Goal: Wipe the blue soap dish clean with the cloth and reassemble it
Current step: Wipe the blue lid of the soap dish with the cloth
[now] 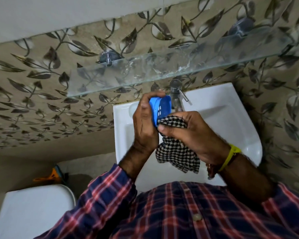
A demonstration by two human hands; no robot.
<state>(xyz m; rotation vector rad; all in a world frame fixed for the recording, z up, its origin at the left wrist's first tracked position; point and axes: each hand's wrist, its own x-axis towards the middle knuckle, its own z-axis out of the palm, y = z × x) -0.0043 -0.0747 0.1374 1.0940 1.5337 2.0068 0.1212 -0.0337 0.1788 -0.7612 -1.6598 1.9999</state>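
L hand [145,121] grips the blue soap dish [160,107] edge-on, fingers curled over its far rim, thumb along the near side; dish tilted, slotted face toward R hand. R hand [188,131] bunches the checked cloth [176,152], thumb pinching it vs dish's lower edge; rest of cloth hangs below the grip. Both held above white sink [231,118], tap [176,94] just behind the dish.
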